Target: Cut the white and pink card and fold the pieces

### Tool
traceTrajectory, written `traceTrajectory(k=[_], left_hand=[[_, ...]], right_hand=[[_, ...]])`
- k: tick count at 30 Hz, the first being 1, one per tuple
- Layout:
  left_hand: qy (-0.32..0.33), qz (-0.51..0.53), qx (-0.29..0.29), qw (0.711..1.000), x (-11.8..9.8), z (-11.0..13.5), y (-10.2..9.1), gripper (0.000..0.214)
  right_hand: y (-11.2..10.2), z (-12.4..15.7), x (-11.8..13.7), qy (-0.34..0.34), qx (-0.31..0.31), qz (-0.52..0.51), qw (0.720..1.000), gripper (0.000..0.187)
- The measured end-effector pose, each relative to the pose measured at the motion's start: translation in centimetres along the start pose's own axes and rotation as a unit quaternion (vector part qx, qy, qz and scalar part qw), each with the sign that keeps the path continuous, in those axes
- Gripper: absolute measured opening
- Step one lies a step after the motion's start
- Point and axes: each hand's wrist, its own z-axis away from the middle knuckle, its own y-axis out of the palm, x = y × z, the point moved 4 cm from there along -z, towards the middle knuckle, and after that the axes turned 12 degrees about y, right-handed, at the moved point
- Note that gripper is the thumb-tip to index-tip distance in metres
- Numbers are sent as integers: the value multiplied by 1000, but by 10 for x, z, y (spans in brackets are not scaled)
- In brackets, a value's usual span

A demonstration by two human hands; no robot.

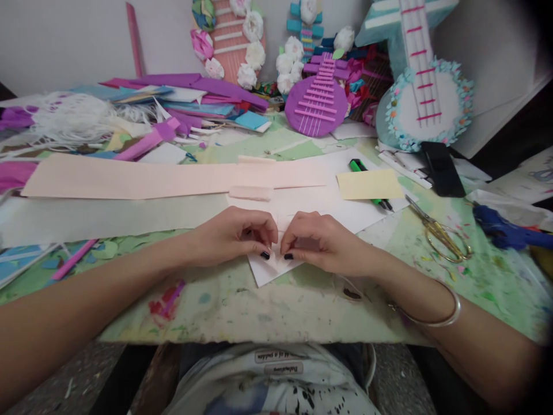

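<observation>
My left hand [248,233] and my right hand [322,239] meet over the near end of a white sheet [259,276], thumbs and fingertips pinched together. Between the fingertips shows a small pale paper piece [273,260], mostly hidden by the fingers. Just beyond my hands lies a long peach paper strip [173,180], with a short folded peach piece [250,193] along its near edge. To the right, a yellow paper rectangle [369,184] rests over a green cutter [358,165] and a dark-tipped pen [384,204].
Gold-handled scissors [443,230], a blue glue gun [505,227] and a black phone [443,169] lie at the right. Paper scraps [194,95] pile up at the back left. Decorated paper instruments, one purple [317,104] and one pale blue [425,106], stand along the wall.
</observation>
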Motion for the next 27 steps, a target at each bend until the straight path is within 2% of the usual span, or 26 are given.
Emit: traceTrajectory(k=[7, 13, 21, 27], left_hand=[[20, -50, 23, 998, -6, -2, 3, 7], [19, -92, 25, 995, -5, -2, 4, 5], [13, -113, -13, 993, -6, -3, 4, 6], [60, -122, 10, 991, -10, -3, 5, 11]], right_hand=[[6, 1, 0, 10, 25, 64, 998, 9], [5, 0, 0, 30, -7, 78, 996, 4], [8, -3, 1, 35, -31, 69, 996, 8], [7, -3, 3, 28, -50, 82, 995, 6]])
